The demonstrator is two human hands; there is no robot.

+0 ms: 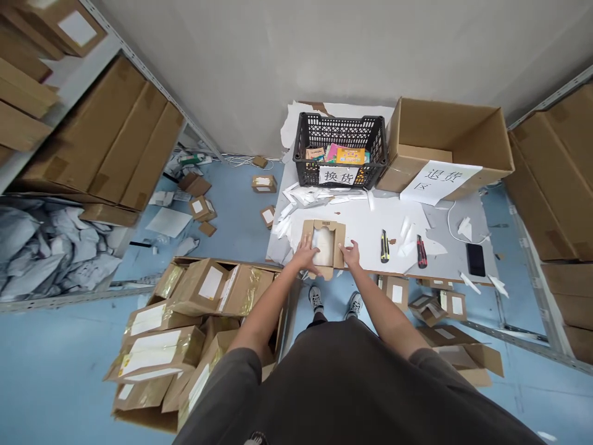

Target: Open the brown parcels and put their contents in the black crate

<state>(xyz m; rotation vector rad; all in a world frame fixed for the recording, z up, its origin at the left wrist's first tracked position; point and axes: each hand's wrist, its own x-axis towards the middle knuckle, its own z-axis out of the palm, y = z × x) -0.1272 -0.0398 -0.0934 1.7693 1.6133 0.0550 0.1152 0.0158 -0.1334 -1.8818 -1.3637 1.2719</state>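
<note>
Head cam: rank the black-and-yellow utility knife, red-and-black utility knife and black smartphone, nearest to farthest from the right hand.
From the right hand:
1. Black-and-yellow utility knife: to its right, on the white sheet.
2. Red-and-black utility knife: farther right, near the table's front edge.
3. Black smartphone: farthest right, on the grey tabletop.

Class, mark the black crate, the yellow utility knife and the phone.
black crate (340, 131), head view, back wall
yellow utility knife (384, 247), head view, handle
phone (475, 259), head view, dark face
</note>
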